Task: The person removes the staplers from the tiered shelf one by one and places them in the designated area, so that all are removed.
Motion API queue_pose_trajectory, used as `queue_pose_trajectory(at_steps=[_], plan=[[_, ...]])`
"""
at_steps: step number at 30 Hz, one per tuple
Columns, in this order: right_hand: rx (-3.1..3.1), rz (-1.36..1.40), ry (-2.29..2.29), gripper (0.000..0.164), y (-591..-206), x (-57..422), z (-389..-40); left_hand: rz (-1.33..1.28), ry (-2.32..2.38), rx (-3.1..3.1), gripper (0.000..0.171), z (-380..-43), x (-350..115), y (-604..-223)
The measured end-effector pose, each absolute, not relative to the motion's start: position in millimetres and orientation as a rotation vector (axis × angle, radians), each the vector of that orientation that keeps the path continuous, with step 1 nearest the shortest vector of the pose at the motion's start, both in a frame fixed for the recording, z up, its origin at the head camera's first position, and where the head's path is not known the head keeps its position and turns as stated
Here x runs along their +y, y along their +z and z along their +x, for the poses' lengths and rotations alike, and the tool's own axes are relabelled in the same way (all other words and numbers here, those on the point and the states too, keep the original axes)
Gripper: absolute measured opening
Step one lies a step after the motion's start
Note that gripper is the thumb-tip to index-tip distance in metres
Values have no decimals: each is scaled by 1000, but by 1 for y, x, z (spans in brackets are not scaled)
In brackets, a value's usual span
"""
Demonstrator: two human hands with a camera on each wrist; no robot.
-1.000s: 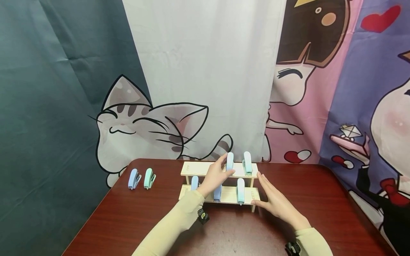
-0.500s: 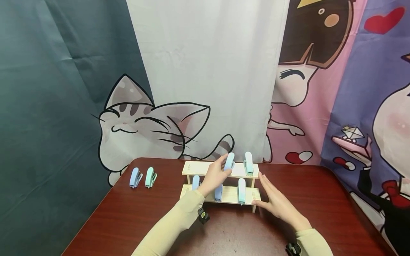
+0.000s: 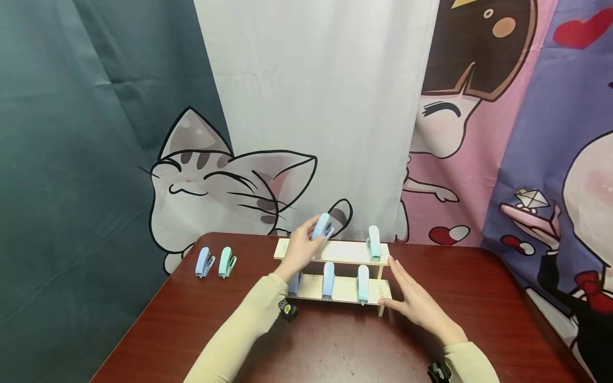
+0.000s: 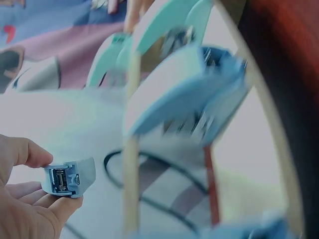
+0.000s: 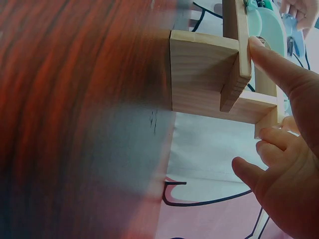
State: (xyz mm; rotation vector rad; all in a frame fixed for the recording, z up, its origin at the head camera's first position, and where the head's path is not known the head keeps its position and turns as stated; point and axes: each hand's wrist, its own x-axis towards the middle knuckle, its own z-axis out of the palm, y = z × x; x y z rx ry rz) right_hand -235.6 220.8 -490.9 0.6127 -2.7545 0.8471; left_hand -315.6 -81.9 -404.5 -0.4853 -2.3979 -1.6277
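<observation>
My left hand (image 3: 298, 249) pinches a light blue stapler (image 3: 321, 226) between thumb and fingers, above the upper shelf's left part. In the left wrist view the end of this held stapler (image 4: 70, 178) faces the camera. Under it stands a two-tier wooden rack (image 3: 346, 250). A mint green stapler (image 3: 375, 243) is on the upper tier's right. The lower tier bears a partly hidden blue stapler (image 3: 294, 285), another blue stapler (image 3: 328, 280) and a mint stapler (image 3: 363, 285). My right hand (image 3: 417, 304) touches the rack's right end, fingers extended; its thumb lies at the lower shelf.
A blue stapler (image 3: 203, 263) and a mint green stapler (image 3: 226, 261) stand side by side on the left of the dark red wooden table (image 3: 163, 330). Behind the table hangs a printed curtain (image 3: 316, 80) with cartoon figures.
My left hand has lifted the blue stapler off the upper shelf and carried it leftward, tilting it. My right hand keeps its place at the rack's right end.
</observation>
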Motion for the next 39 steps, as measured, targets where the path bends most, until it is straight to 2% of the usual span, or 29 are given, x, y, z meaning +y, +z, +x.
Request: queue_pose_trajectory(at_steps=[14,39], plan=[[-2757,622,846,106,-489,222,-234,-236,-1556,-2314,61,-323,-182,-380],[-2772,619,818,108,-490,221,-237,-42,-1541,-2456,60,-310,-257,-427]])
